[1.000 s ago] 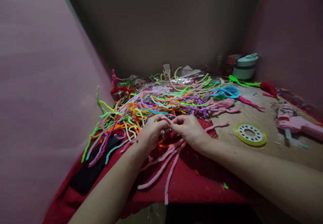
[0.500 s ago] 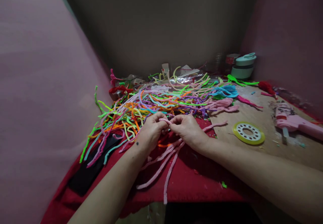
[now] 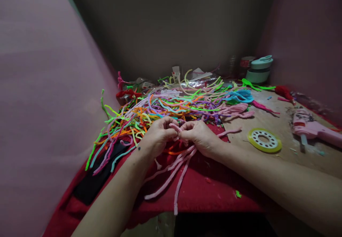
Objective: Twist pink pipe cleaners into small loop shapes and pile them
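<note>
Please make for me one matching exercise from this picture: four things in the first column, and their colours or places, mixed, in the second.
1. tape roll
2. glue gun
3. curved pipe cleaner
4. lidded container

A. mint green, at the back
B. between left hand and right hand
C. yellow around white
D. pink, reaching the picture's right edge

Pairs: 1-C, 2-D, 3-B, 4-A

I get lt. pink on the held stem (image 3: 175,126), same on the loose stems (image 3: 182,178) below. Cloth (image 3: 213,196) is dk. red w/ a neon-grn. scrap (image 3: 238,194). I see the stem pile (image 3: 171,111) as multicol.: neon grn., org., yel., purp., turq., lilac. Tape roll (image 3: 252,137): yel. rim, wht. core w/ ring of dk. holes. Glue gun (image 3: 307,130) pink w/ red patch; board (image 3: 237,123) brn.; tub (image 3: 258,76) mint w/ dk. band; fabric strip (image 3: 89,189) blk.
</note>
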A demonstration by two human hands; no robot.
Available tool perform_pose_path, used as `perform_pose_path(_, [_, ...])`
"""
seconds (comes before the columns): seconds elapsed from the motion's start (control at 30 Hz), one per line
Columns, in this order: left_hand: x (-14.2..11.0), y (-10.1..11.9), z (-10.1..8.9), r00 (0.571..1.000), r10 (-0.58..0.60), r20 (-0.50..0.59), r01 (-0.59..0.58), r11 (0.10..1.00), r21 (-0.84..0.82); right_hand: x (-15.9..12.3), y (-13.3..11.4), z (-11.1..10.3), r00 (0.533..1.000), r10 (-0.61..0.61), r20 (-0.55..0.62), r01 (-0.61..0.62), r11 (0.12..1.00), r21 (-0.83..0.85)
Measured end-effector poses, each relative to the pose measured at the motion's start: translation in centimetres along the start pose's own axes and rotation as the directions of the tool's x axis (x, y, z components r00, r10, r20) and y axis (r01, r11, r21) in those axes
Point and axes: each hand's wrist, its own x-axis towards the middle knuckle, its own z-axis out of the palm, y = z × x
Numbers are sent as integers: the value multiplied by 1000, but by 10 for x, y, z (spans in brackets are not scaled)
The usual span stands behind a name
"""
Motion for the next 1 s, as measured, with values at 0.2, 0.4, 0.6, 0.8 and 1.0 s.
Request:
perform_pose_path(0.2, [2, -4, -3, 1000, 17, 9, -18, 998, 68, 0, 3, 1, 1000, 15, 24, -17, 997, 71])
perform_pose_path(0.4, [2, 0, -11, 993, 73, 94, -77, 996, 43, 4, 0, -4, 999, 46, 16, -47, 994, 95])
perform_pose_path(0.6, [0, 1, -10, 996, 86, -23, -84, 993, 79, 6, 5, -8, 995, 29, 96, -47, 982, 183])
perform_pose_path(0.8, [0, 2, -6, 986, 152, -66, -137, 971, 194, 2, 0, -6, 992, 19, 122, -32, 993, 110])
perform_pose_path(1.0, [-5, -1, 5, 945, 276, -174, -211, 924, 319, 1, -3, -3, 996, 50, 73, -55, 996, 69])
